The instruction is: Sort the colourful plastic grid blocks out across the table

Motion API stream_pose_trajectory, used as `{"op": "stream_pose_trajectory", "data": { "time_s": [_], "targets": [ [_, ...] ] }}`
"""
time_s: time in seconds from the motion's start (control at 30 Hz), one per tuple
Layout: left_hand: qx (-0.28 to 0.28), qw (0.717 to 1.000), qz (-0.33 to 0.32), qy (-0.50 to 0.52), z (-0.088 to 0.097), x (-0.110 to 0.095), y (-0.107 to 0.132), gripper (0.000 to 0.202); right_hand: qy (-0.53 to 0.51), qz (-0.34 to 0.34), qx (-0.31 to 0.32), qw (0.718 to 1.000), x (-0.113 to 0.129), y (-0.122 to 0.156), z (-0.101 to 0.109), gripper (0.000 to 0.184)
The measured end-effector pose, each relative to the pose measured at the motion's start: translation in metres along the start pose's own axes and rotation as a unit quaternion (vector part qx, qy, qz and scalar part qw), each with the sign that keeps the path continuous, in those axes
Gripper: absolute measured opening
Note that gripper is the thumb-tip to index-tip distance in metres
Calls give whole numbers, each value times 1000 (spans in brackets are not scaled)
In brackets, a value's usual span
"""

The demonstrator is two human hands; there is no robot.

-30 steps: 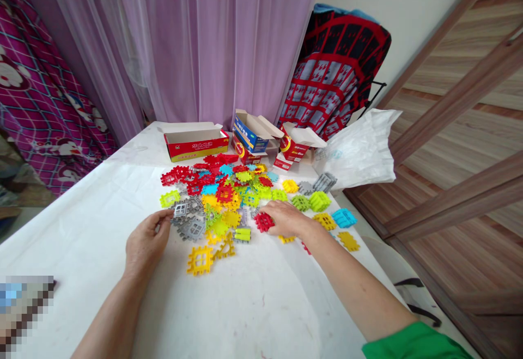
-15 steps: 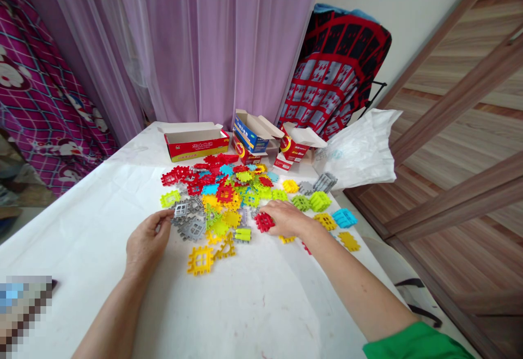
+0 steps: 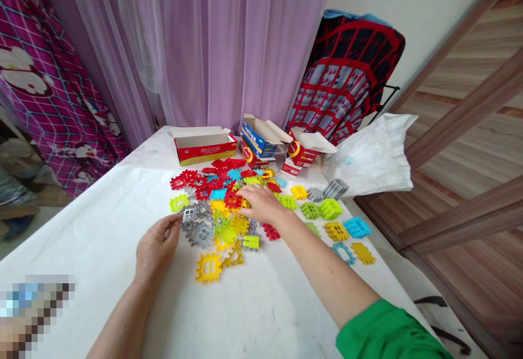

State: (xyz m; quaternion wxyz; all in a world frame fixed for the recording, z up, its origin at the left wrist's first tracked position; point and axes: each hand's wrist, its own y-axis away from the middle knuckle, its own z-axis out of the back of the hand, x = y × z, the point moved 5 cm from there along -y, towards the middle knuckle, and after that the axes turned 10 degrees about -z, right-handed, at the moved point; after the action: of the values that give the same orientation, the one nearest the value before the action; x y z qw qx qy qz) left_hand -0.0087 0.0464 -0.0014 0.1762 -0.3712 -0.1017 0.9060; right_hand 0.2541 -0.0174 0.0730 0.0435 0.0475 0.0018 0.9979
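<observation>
Right hand (image 3: pixel 261 205) open, fingers spread, resting on a red block (image 3: pixel 233 201) atop the pile of plastic waffle blocks (image 3: pixel 212 187); left hand (image 3: pixel 157 249) half-curled just left of it, fingertips on a grey block (image 3: pixel 189 214), grip unclear.

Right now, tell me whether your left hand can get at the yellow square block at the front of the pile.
Probably yes. The left hand sits close to the yellow square block, with only bare white table covering between them. The grey blocks lie farther into the pile, so they don't seem to block the way.
</observation>
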Motion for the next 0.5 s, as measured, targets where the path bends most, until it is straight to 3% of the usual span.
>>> {"op": "stream_pose_trajectory", "data": {
  "time_s": [0.17,0.33,0.5],
  "targets": [
    [-9,1000,-8,10,0,1,0,28,1,-10,-1,1000,18,-18,-13,57],
    [-7,1000,-12,10,-2,3,0,30,18,-1,18,1000,23,-22,-12,62],
    [-10,1000,-26,8,-2,1,0,30,3,108,21,994,35,-6,-2,51]
  ]
}}
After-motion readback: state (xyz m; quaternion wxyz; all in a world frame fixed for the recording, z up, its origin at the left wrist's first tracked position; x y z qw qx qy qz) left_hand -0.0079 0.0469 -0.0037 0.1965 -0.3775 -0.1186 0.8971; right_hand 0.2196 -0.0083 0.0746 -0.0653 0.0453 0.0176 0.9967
